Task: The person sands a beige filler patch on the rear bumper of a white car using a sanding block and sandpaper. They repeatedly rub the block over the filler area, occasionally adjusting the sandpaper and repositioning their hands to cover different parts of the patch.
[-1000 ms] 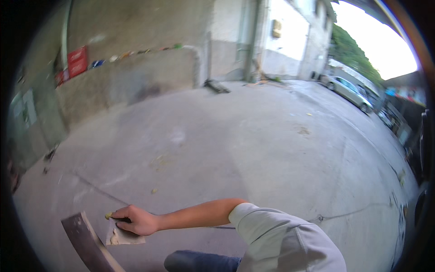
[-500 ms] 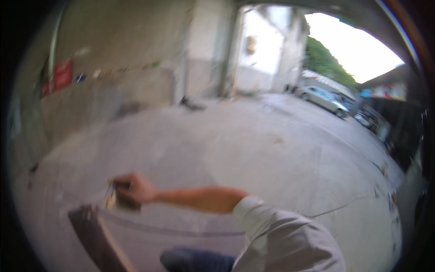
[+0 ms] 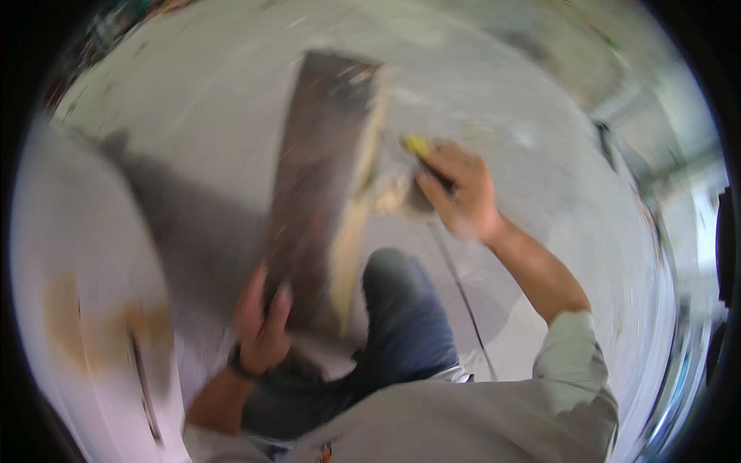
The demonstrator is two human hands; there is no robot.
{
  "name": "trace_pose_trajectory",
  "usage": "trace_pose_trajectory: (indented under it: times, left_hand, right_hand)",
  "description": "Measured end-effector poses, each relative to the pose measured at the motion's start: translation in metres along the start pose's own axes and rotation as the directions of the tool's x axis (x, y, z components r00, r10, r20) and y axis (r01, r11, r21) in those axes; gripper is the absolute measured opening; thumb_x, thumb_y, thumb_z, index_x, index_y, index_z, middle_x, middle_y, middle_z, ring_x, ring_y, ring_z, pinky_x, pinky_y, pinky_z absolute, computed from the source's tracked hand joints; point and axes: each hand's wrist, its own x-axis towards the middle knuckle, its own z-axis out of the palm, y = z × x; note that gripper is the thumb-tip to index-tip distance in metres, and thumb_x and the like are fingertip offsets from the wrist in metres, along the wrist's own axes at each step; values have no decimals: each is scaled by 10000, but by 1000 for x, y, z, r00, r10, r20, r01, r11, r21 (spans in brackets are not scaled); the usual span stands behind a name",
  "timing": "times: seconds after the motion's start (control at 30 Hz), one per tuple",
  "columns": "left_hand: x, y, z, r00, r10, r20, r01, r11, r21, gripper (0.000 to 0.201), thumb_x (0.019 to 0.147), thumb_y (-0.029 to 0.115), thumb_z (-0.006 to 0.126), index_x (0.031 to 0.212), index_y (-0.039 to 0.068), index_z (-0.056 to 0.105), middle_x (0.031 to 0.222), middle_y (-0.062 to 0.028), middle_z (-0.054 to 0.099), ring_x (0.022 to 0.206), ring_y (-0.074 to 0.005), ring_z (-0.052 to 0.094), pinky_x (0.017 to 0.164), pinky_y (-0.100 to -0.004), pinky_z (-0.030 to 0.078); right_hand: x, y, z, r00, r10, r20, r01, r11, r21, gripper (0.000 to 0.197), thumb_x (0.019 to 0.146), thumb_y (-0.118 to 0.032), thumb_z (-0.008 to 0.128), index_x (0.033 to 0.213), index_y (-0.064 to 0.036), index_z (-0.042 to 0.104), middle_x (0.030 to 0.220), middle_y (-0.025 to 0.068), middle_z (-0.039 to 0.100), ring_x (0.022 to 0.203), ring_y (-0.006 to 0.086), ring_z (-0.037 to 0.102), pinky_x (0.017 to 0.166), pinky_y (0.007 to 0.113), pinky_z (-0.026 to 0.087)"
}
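A long dark-brown board (image 3: 320,177) with a pale, light-coloured side edge stands tilted in front of me, blurred by motion. My left hand (image 3: 264,320), with a dark band on its wrist, grips the board's near end at the left corner. To the right of the board, my right hand (image 3: 463,189) is closed round a black-and-yellow hand tool (image 3: 417,146). A tan part beneath that hand lies close to the board's pale edge; blur hides its exact shape and whether it touches.
My bent knee (image 3: 405,309) in blue trousers is just right of the board's near end. A thin dark line, perhaps a cord (image 3: 461,289), runs over the grey floor (image 3: 540,255). At the left stands a pale surface with brown stains (image 3: 108,316).
My view has swung from the wall and yard down to the board. My left hand and more of the board have come into view. The right hand still holds the tool.
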Motion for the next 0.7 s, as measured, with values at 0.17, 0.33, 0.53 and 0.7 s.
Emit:
trace_pose_trajectory:
  times: [0.17, 0.33, 0.53, 0.7]
  left_hand:
    - [32, -26, 6, 901, -432, 42, 430, 902, 40, 404, 1060, 274, 563, 1334, -21, 589, 1111, -171, 694, 991, -241, 683, 854, -385, 540]
    - [-81, -113, -73, 679, -728, 98, 730, 655, -193, 427, 1064, 352, 554, 1247, -19, 660, 954, -128, 703, 800, -202, 674, 696, -350, 538]
    - [-394, -151, -91, 216, -905, -366, 676, 409, -613, 434, 1082, 323, 537, 1331, -18, 636, 850, -31, 659, 626, -93, 554, 547, -258, 436]
    - [-570, -125, -35, -144, -736, -661, 446, 548, -707, 433, 1083, 319, 553, 1366, -2, 619, 838, 14, 655, 614, -49, 527, 526, -233, 410]
  right_hand:
    - [-38, -18, 36, 966, 186, 178, -232, 927, 293, 307, 913, 49, 605, 1214, 59, 667, 941, 83, 641, 822, 160, 591, 905, 326, 489]
    - [-80, 35, 129, 886, 380, 267, -456, 605, 652, 424, 1039, 9, 501, 1451, 107, 515, 1456, 192, 595, 1306, 224, 584, 1108, 351, 470]
    - [-135, -32, 260, 731, 319, 603, -675, 463, 574, 471, 1046, -47, 457, 1492, 105, 466, 1538, 169, 527, 1414, 250, 490, 1196, 375, 363]
    - [-134, -86, 307, 710, 108, 696, -611, 586, 532, 457, 1037, -56, 525, 1464, 105, 505, 1472, 178, 587, 1348, 250, 558, 1167, 376, 406]
